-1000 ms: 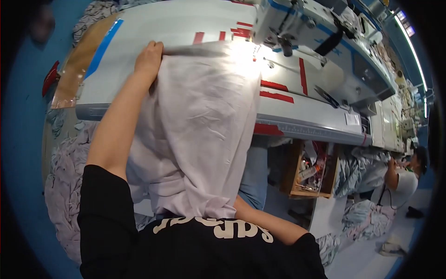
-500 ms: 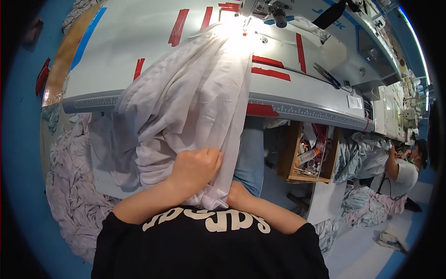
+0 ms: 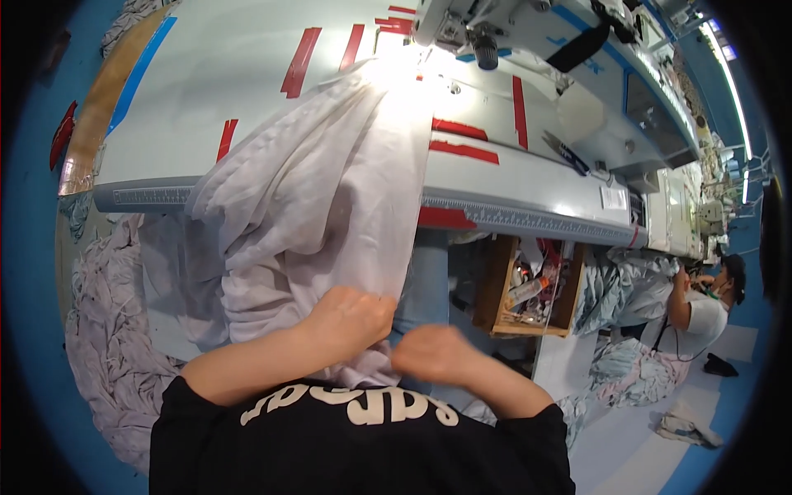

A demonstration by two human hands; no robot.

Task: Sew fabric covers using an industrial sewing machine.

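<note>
White cloth (image 3: 322,206) hangs from the grey sewing table (image 3: 206,99) down over its front edge into my lap, its upper end lying bright under the lamp beside the sewing machine (image 3: 495,33). My left hand (image 3: 351,318) is closed on the lower edge of the cloth, fingers curled into the folds right in front of my chest. My right hand (image 3: 433,353) sits just beside it, balled into a fist; I cannot tell whether it pinches any of the cloth or only rests against it. Red tape strips (image 3: 299,62) mark the tabletop, and a pair of scissors (image 3: 565,153) lies to the right of the machine. Below the table edge hangs a wooden box (image 3: 528,293) full of small items. A heap of pale fabric (image 3: 107,330) lies on the floor at my left. Another person (image 3: 701,309) works at a station far off to my right.
</note>
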